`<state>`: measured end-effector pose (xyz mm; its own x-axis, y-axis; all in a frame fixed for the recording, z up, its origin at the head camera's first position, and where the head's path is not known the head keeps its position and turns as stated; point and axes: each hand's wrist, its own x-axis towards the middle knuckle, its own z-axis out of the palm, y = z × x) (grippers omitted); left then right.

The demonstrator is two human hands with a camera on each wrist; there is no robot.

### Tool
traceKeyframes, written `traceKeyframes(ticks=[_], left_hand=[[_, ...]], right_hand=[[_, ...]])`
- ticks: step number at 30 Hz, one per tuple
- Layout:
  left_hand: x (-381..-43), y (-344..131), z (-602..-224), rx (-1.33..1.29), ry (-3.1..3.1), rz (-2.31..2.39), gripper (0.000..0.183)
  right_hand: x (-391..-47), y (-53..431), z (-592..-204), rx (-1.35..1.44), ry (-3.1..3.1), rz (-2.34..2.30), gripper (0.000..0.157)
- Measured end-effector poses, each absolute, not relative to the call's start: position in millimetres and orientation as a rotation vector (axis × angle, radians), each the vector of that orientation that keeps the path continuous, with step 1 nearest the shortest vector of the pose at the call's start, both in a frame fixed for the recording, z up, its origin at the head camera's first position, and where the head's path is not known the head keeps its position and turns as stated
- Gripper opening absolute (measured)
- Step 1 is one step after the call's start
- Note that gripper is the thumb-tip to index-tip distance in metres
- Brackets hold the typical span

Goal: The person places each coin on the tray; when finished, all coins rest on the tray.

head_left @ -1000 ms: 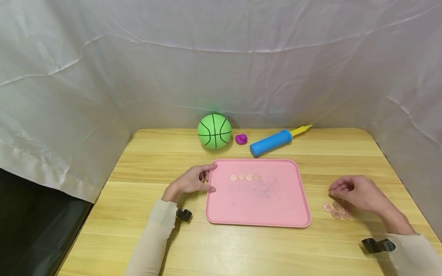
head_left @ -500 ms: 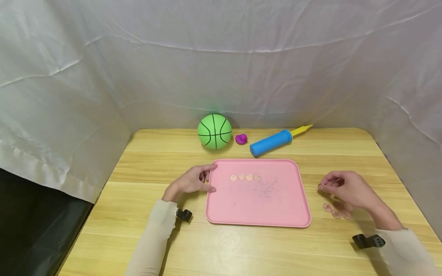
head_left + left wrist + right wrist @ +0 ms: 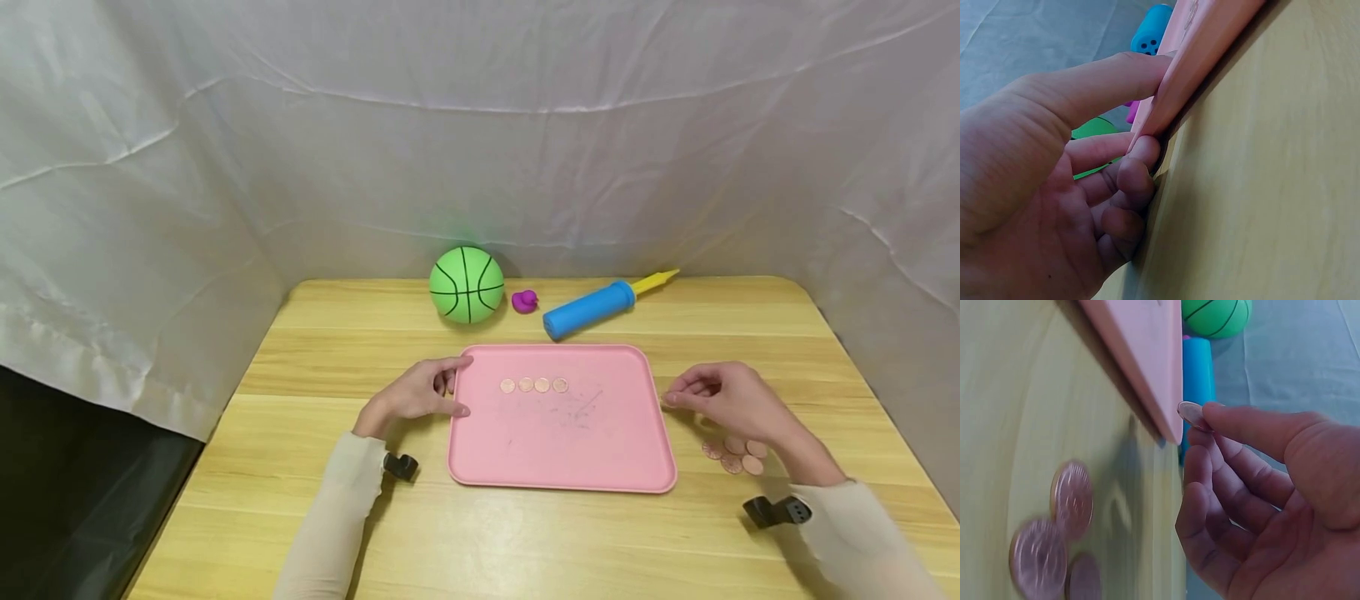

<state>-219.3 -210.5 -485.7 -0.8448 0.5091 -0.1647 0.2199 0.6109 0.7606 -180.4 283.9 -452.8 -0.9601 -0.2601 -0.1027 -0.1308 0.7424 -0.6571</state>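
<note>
A pink tray (image 3: 555, 458) with a raised rim lies on the table, and several copper-coloured coins (image 3: 526, 385) form a row near its back. My left hand (image 3: 411, 392) grips the tray's left rim, thumb over the inside and other fingers along the outer side. Between thumb and fingertips my right hand (image 3: 738, 404) pinches one coin (image 3: 1192, 415), just off the tray's right rim. A cluster of several loose coins (image 3: 732, 463) lies on the table below the right hand, partly behind it in the head view.
Along the back of the wooden table (image 3: 360, 317) sit a green ball (image 3: 467, 285) with black lines, a small purple duck (image 3: 525, 302) and a blue hand pump (image 3: 588, 310) with a yellow nozzle. Grey curtain (image 3: 480, 167) surrounds the back and sides.
My right hand has moved left with the pinched coin, from above the loose coins to the tray's right rim. My left hand and the coin row have stayed put.
</note>
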Motion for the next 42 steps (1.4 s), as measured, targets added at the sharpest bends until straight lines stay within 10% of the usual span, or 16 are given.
traceKeyframes(ticks=[42], left_hand=[[-219,-210,-485,0.575,2.469,1.112,0.091]], right_hand=[[-226,181,-468,-0.439,2.589,-1.187,0.015]])
